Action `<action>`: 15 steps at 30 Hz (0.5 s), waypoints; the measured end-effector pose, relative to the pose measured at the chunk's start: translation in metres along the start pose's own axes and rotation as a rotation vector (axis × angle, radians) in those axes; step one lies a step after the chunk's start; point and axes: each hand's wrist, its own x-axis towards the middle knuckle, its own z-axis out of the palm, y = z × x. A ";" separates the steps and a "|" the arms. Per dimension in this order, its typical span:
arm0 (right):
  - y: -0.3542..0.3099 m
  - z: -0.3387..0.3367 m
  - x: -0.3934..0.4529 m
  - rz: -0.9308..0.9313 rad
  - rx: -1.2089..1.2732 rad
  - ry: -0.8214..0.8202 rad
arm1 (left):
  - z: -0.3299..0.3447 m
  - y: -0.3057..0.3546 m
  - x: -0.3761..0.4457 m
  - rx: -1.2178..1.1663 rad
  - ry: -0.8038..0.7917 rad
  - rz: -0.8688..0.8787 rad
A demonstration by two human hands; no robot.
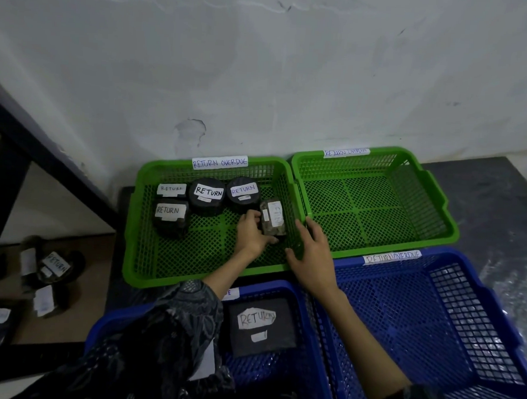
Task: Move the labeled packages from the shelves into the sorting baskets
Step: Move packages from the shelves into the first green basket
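Note:
My left hand (252,233) grips a small grey-brown package (273,217) with white labels, low inside the far left green basket (145,223). That basket holds several black packages labelled RETURN (207,195), and its back rim carries a RETURN OVERDUE tag. My right hand (312,253) rests with relaxed fingers on the basket's right rim, beside the package. A flat black package marked RETURN (261,326) lies in the near left blue basket (315,354). On the low shelf (76,311) at the left lie more labelled packages (54,267).
A green basket (374,211) stands at the far right and a blue basket (432,324) at the near right, both with nothing inside and both tagged RETURN OVERDUE. A dark shelf frame (45,145) slants along the left. A white wall rises behind the baskets.

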 end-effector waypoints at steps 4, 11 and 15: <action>-0.003 0.000 0.000 -0.008 -0.059 0.007 | 0.001 0.003 -0.001 0.008 0.029 0.062; -0.009 -0.003 0.001 0.039 -0.088 -0.004 | 0.004 0.005 -0.003 0.154 0.067 0.095; -0.010 -0.006 0.002 0.041 -0.118 -0.027 | 0.002 0.008 -0.006 0.246 0.063 0.146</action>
